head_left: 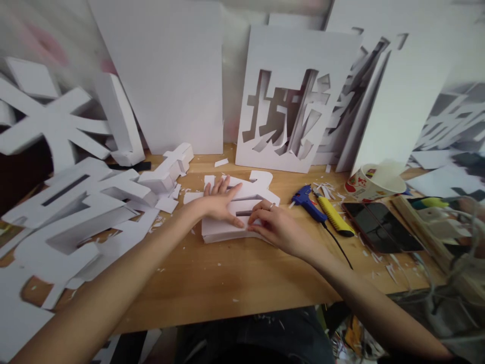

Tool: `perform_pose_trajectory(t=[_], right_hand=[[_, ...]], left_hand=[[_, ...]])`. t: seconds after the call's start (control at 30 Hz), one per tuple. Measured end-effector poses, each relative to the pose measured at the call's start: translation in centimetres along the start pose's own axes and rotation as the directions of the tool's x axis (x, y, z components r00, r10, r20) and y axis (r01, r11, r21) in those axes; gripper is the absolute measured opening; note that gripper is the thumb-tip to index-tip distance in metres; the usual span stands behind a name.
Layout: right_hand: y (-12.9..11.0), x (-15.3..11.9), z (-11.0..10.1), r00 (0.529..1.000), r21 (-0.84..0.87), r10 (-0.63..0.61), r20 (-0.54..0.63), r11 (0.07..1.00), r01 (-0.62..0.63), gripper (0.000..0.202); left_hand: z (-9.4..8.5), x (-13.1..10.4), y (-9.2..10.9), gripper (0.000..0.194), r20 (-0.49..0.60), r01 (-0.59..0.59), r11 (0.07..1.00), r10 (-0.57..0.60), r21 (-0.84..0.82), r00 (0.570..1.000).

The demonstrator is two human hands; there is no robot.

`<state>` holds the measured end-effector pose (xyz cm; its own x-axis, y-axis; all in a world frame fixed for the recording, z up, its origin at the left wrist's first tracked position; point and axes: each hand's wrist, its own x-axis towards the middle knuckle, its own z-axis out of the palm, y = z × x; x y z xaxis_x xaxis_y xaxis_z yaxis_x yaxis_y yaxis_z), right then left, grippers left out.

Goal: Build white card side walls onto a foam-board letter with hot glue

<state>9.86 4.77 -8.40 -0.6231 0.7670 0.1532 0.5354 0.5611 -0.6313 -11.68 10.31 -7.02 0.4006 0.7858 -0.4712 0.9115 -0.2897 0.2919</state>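
A thick white foam-board character (pixel 222 228) lies flat on the wooden table in front of me, with a narrow slot in its upper face. My left hand (pixel 222 202) rests on top of it, fingers spread and thumb pointing toward the slot. Beside the slot's right end, my right hand (pixel 275 222) has its fingers curled and the fingertips together against the character. What those fingertips pinch, if anything, is hidden. A ring shows on one finger of that hand. Just right of it lie a blue glue gun (pixel 308 202) and a yellow utility knife (pixel 335 215).
White foam-board characters (pixel 60 124) are heaped at the left. Cut-out boards (pixel 248 151) and a plain board (pixel 182 76) lean along the back. At right are a paper cup (pixel 373 184), a dark phone (pixel 373 227) and cables. Foam scraps litter the wooden table (pixel 212 288).
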Motion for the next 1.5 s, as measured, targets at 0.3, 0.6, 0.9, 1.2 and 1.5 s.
perform_pose_trajectory(t=[0.3, 0.6, 0.9, 1.2, 1.5], right_hand=[[-0.5, 0.2, -0.1, 0.999, 0.004, -0.027, 0.028, 1.0, 0.027, 0.012], [-0.6, -0.8, -0.2, 0.987, 0.074, -0.005, -0.163, 0.997, 0.018, 0.014], [0.6, -1.7, 2.9, 0.929, -0.293, -0.26, -0.264, 0.939, 0.179, 0.017], [0.3, -2.1, 3.5, 0.892, -0.357, -0.336, -0.303, 0.908, 0.221, 0.022], [0.2, -2.6, 3.7, 0.853, -0.236, -0.334, -0.401, 0.937, 0.256, 0.01]], left_hand=[[0.0, -0.3, 0.2, 0.139, 0.005, -0.005, 1.0, 0.005, 0.017, 1.0], [-0.2, -0.5, 0.4, 0.142, 0.026, 0.008, 1.0, -0.008, -0.001, 1.0], [-0.2, -0.4, 0.5, 0.141, 0.019, 0.025, 1.0, -0.025, 0.015, 0.999], [-0.1, -0.4, 0.4, 0.137, 0.005, 0.005, 1.0, -0.005, 0.02, 1.0], [0.1, -0.2, 0.4, 0.134, 0.006, 0.021, 1.0, -0.021, 0.009, 1.0]])
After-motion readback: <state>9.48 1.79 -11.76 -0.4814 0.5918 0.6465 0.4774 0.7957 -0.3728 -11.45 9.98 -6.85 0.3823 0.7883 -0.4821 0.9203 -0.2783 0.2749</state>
